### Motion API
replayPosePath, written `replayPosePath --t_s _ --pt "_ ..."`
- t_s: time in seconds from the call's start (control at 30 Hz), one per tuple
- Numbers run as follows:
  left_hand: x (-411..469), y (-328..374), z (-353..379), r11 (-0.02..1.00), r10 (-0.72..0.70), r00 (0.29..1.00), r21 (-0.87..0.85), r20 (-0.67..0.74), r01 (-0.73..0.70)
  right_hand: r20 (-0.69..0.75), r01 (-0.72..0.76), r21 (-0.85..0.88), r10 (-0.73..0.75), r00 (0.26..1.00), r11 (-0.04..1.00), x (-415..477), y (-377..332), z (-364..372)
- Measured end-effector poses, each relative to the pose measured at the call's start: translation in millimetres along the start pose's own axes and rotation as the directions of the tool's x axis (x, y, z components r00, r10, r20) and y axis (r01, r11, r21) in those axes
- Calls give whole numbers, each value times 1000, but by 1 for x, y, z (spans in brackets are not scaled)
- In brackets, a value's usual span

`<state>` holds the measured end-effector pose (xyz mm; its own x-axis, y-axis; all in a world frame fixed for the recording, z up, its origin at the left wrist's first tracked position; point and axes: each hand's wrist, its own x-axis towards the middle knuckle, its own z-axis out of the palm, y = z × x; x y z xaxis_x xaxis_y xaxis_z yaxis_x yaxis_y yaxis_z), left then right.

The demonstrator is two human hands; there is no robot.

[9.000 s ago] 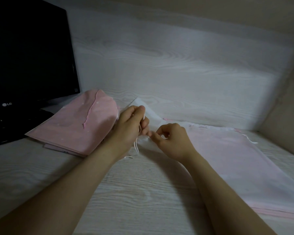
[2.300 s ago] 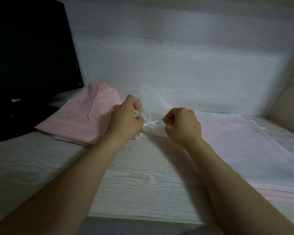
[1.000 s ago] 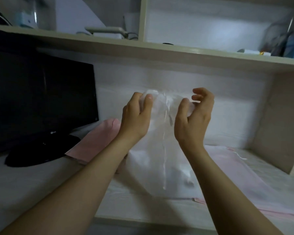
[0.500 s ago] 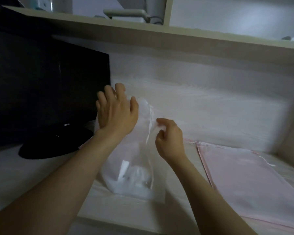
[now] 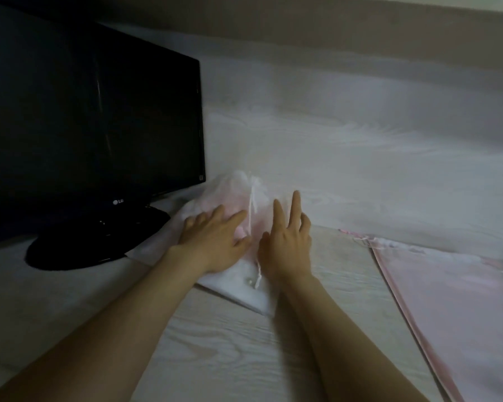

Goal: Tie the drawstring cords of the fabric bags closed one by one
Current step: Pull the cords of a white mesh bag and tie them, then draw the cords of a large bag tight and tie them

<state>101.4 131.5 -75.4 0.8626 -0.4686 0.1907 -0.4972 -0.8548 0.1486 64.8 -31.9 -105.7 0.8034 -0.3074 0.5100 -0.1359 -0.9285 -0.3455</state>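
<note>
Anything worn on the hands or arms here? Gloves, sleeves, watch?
Left hand and right hand are bare: no gloves, rings or watch visible. Both forearms are uncovered to the frame edge, no sleeves in view. Frame is dim, so small marks may be missed.

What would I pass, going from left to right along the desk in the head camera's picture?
Black monitor → left hand, pressed flat on the white bag → that bag's white cord → right hand → pink bag lying flat at the right.
</note>
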Motion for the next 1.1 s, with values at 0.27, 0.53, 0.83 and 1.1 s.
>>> replayPosePath --t_s 0.27,0.53,0.83,1.1 --pt "24 15 4 923 -372 922 65 -110 380 58 34 31 -36 998 999 -9 -1 -18" --pt "-11 48 -30 977 103 925 -137 -365 -162 23 -26 -28 27 999 999 -14 3 -55" --pt "-1 129 -4 824 481 846 -213 -229 -526 144 -153 -430 235 961 890 -28 107 -113" --pt "21 173 37 814 549 832 -172 -82 -555 138 -317 -390 395 908 865 -41 164 -112"
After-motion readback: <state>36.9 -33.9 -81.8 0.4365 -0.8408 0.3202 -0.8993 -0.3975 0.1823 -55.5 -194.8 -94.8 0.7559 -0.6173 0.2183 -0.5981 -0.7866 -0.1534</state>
